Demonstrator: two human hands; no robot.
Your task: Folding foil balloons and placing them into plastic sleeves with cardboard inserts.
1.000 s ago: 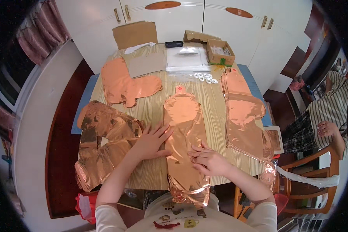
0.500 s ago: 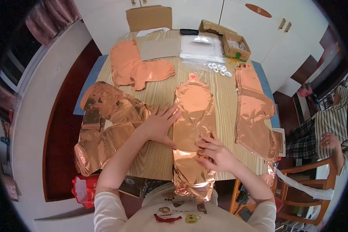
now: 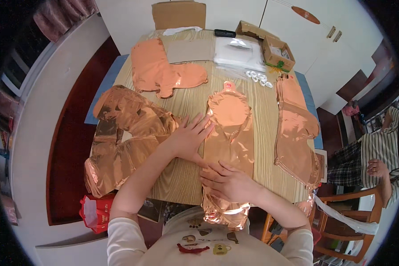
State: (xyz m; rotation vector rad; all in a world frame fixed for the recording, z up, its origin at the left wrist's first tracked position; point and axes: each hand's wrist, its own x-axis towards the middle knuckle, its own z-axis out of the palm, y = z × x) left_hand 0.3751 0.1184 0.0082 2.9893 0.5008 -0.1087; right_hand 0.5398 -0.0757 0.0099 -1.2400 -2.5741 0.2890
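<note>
Foil balloon under both hands.

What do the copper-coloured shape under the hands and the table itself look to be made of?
The copper shape looks like thin metallic foil film, probably a deflated balloon: mirror-shiny, creased, lying flat. The table looks like pale wood or wood-grain laminate, with matte straight grain lines; which one is unclear.
</note>
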